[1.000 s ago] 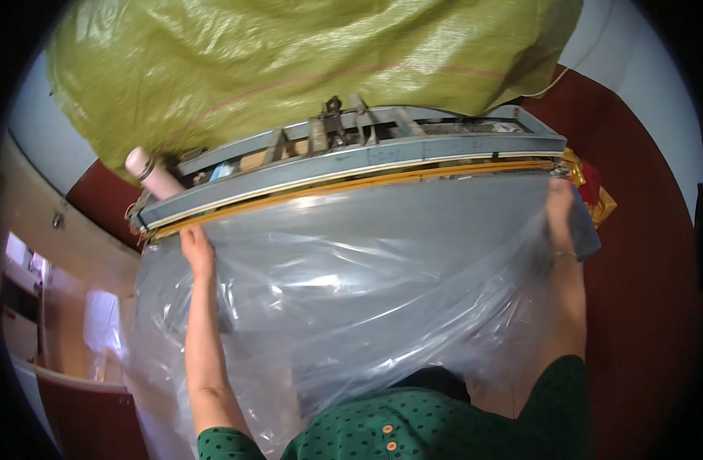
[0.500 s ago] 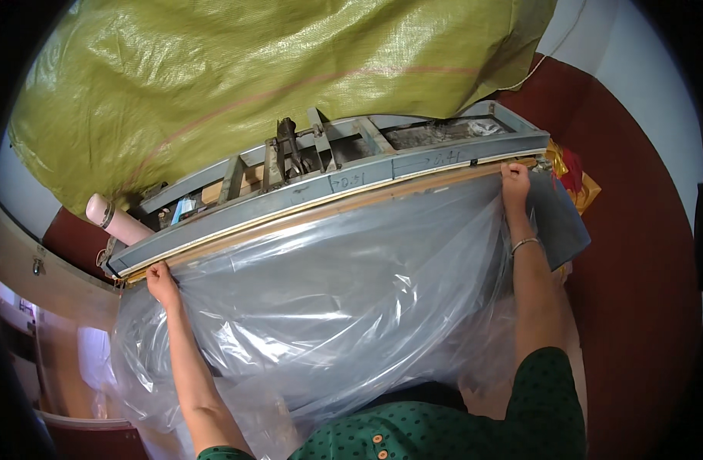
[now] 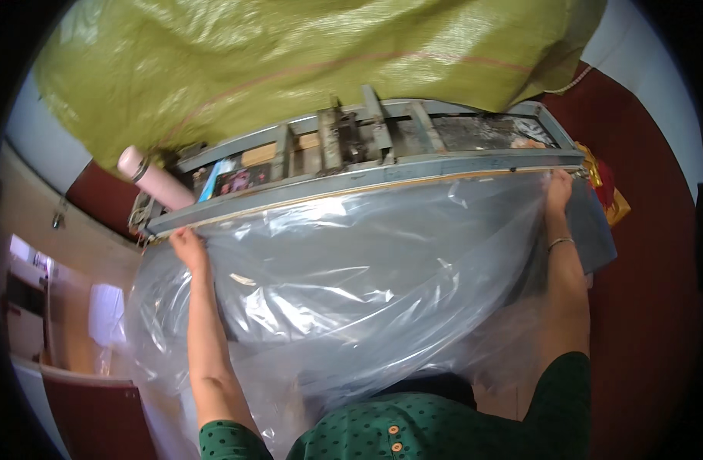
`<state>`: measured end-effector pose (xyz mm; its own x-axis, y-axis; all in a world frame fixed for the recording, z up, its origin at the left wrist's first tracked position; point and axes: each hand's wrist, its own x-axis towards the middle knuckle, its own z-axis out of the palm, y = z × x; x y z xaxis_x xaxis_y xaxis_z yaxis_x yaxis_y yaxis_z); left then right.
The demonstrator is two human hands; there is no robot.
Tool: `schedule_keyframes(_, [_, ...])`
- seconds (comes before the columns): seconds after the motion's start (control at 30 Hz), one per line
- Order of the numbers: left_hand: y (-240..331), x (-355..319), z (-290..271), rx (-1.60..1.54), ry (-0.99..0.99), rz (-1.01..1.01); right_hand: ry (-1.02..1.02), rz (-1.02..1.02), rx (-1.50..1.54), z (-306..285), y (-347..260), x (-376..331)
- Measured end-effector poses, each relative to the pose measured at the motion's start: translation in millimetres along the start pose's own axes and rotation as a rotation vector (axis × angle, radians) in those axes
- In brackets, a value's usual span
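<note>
Clear plastic bag (image 3: 351, 284): a big, thin, see-through sheet of film, spread wide between the two hands; its top edge lies along the long metal bar (image 3: 367, 182) of the grey machine (image 3: 367, 146), and the rest hangs slack down toward the person's body.
Handling: by its look it is very light, limp and slippery; it wrinkles and billows, so it likely needs tension from both ends to lie flat. It could probably tear or slide if tugged unevenly.
Where to hold: at the two upper corners, close to the bar, pinching the edge itself.
Left hand (image 3: 185, 244): fingers closed in a pinch on the bag's left top corner, just below the bar's left end.
Right hand (image 3: 558, 188): fingers curled shut on the bag's right top corner, touching the bar's right end; a thin bracelet (image 3: 560, 243) sits on the wrist.
Around: a yellow-green woven sack (image 3: 305, 61) lies over the machine's far side; a pink cylinder (image 3: 153, 178) rests at its left end.
</note>
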<state>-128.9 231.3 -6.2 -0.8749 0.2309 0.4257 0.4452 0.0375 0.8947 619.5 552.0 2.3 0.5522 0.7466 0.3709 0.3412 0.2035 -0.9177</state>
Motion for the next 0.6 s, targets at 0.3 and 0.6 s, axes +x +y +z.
schedule_keyframes(0.3, [125,-62,-110,-0.266,-0.33,0.146,-0.716,-0.897,0.008,61,-213,-193])
schedule_keyframes(0.6, [68,-63,-181,0.576,-0.223,0.389,-1.338,-0.353,0.156,56,-184,-246])
